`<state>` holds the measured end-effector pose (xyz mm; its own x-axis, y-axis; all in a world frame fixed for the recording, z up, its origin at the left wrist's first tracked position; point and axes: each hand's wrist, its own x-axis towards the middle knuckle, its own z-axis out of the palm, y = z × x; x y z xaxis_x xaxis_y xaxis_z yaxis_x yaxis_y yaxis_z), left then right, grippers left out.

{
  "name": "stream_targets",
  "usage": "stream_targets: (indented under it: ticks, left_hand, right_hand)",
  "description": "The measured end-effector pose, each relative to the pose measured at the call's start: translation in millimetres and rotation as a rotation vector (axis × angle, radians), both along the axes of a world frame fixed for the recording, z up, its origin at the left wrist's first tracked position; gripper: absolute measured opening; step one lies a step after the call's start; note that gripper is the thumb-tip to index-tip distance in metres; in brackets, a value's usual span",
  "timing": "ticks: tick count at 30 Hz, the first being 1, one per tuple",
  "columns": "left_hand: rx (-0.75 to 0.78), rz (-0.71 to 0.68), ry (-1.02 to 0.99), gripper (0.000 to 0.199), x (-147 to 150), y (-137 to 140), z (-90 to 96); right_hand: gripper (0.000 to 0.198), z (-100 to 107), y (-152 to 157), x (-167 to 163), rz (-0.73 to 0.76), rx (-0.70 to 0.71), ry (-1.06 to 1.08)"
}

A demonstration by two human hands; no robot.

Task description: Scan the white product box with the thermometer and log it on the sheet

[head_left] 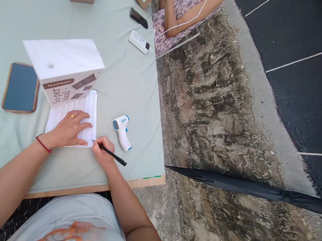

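Two hands work at the near edge of the table, seen from the single head view. The left hand lies flat and spread on a printed sheet, pinning it down and gripping nothing; a ring shows on one finger and a red band at the wrist. The right hand is closed around a black pen, whose tip touches the sheet's lower right corner. The sheet is covered with rows of small print or entries, too fine to read, so how many lines are filled cannot be told; judging from the pen's place at the very bottom, the marking looks to have reached the end of this page. A white box stands on the sheet's far end. An infrared thermometer lies just right of the sheet, a phone well to the left. Across the table another person's arm rests near a white device.
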<state>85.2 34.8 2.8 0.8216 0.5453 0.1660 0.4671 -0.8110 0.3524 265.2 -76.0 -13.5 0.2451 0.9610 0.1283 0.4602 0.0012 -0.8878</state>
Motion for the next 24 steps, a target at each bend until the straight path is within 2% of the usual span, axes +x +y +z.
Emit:
stream_targets:
  ticks: [24]
  left_hand:
    - [-0.021,-0.001,0.007,0.054,-0.4,1.9,0.6]
  right_hand:
    - [0.012,-2.8,-0.6,1.2,-0.016,-0.013,-0.012]
